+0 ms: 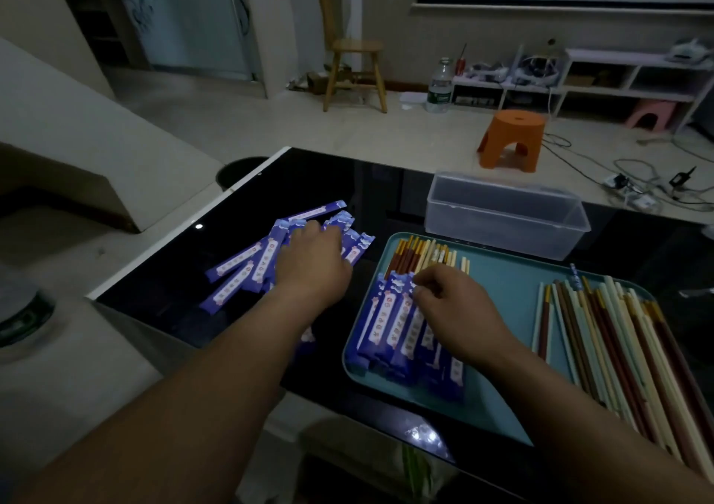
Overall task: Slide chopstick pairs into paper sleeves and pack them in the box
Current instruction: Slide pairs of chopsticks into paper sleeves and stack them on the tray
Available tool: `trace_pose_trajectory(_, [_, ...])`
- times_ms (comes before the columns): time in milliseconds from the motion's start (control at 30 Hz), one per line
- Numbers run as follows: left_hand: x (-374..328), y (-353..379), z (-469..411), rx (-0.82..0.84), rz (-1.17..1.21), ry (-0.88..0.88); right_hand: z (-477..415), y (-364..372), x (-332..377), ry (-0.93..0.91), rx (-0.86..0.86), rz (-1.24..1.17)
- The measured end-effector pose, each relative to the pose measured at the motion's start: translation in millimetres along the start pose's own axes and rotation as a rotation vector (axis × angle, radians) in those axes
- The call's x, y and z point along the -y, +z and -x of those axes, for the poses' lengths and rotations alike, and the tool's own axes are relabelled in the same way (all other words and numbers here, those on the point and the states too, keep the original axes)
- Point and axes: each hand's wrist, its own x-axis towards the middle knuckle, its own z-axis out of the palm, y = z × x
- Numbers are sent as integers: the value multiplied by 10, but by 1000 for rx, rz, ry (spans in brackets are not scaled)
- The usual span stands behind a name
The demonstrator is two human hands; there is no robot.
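Plainly these are light, fiddly goods. Empty paper sleeves (235,262) lie scattered on the dark surface (162,291), thin, limp and easily creased. The left hand (309,264) rests palm-down on them, and I cannot tell how its fingers lie. The right hand (456,310) curls its fingers (425,285), seemingly pinching the mouth of one of the filled sleeves (390,322) on the teal tray (498,399). Loose chopsticks (618,349), stiff and slick, probably want gripping mid-length. The clear box (506,217) stands behind the tray.
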Motion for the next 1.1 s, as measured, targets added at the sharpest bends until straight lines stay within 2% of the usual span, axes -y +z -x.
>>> trace_pose_trajectory(167, [187, 135, -152, 93, -54, -137, 32, -21, 36, -7, 4, -47])
trace_pose_trajectory(300, [116, 274, -270, 94, -75, -163, 66, -60, -63, 2, 18, -30])
trace_pose_trajectory(567, [4, 260, -330, 69, 39, -189, 55, -160, -162, 41, 28, -76])
trace_pose_trajectory(667, [-148, 152, -274, 19, 125, -116, 43, -223, -159, 36, 6, -76])
trace_pose_trajectory(767, [-426, 47, -115, 31, 247, 59, 31, -312, -159, 74, -23, -149])
trace_pose_trajectory(967, [-879, 63, 342, 203, 255, 348, 38, -537, -321, 381, -124, -672])
trace_pose_trajectory(1100, [-991, 23, 482, 329, 239, 448, 134, -688, -497, 463, -187, -700])
